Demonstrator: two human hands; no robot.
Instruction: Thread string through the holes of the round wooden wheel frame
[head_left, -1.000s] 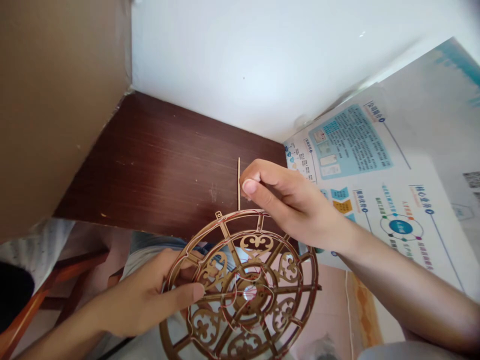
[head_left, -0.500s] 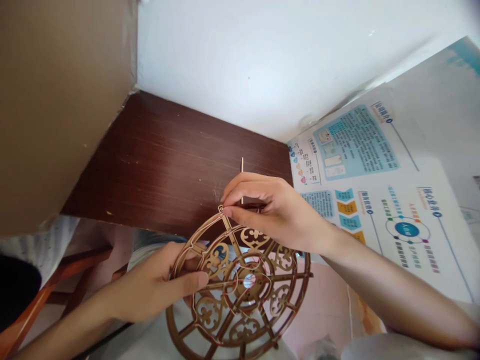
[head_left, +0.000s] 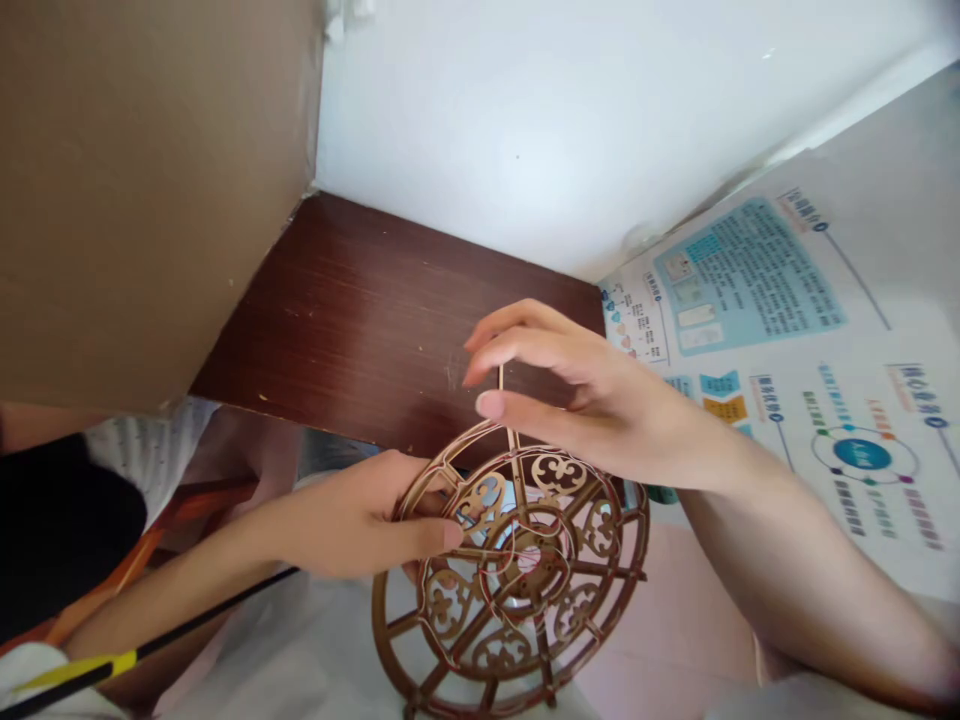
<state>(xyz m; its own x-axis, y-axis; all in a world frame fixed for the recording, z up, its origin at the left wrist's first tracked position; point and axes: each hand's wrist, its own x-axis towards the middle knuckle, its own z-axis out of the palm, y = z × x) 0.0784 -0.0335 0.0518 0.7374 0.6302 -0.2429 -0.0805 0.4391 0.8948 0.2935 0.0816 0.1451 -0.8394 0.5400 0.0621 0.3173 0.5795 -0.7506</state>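
Note:
A round bronze-coloured openwork wheel (head_left: pixel 491 537) with spokes, concentric rings and clover-shaped cut-outs is tilted in front of me. Thin red and white wires (head_left: pixel 480 556) run along its rings and around the hub. My left hand (head_left: pixel 375 525) grips the wheel's left side, thumb on the near face and fingers passing behind. Just over the top rim, my right hand (head_left: pixel 592 390) has its thumb and fingers spread with nothing between them. Whether it still brushes the rim is unclear. Beyond it a thin pale stick (head_left: pixel 501 377) shows partly in the gap between thumb and fingers.
A dark red-brown wooden tabletop (head_left: pixel 375 320) lies ahead, bounded by a brown panel (head_left: pixel 150 200) and a white wall (head_left: pixel 525 130). At right is a printed poster (head_left: pixel 757 290). Another person's dark clothing (head_left: pixel 67 530) shows at left, by an orange wooden stool (head_left: pixel 217 495).
My right thumb and fingers have parted from the wheel's top rim, where they pinched a small tab. My left hand keeps its grip. The whole view has shifted, moving everything rightward.

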